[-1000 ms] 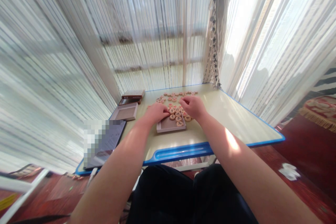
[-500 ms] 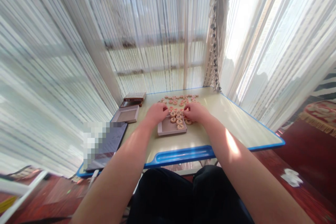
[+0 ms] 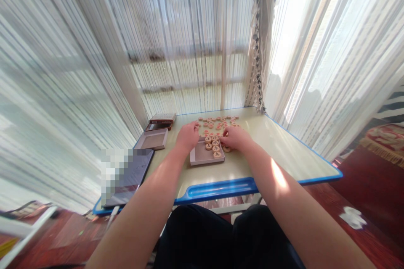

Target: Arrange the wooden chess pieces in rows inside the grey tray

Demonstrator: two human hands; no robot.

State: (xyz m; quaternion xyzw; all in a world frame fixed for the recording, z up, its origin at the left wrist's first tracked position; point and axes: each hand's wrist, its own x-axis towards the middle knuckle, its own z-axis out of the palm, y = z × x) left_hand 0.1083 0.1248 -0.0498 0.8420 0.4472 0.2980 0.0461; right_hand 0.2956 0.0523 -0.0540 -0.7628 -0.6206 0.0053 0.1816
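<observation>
Right hand [image 3: 236, 137] has its fingers drawn together at the far right corner of the open box [image 3: 206, 162]; I cannot tell if a piece is pinched there. Left hand [image 3: 188, 136] is curled past the left side of the box, with its fingertips close to the red-marked pieces [image 3: 211, 126]; whether it grips one of them, I cannot tell either.

Inside the box, at least six dark-marked pieces [image 3: 216, 149] lie close together toward its right side, while its left floor is bare, so I would judge it only partly filled. One more dark-marked piece [image 3: 227, 149] is outside, just beside the right wall. Many red-marked pieces are spread on the bench [image 3: 284, 151] beyond the box. Another shallow box [image 3: 154, 140], at the left, has no pieces visible.
</observation>
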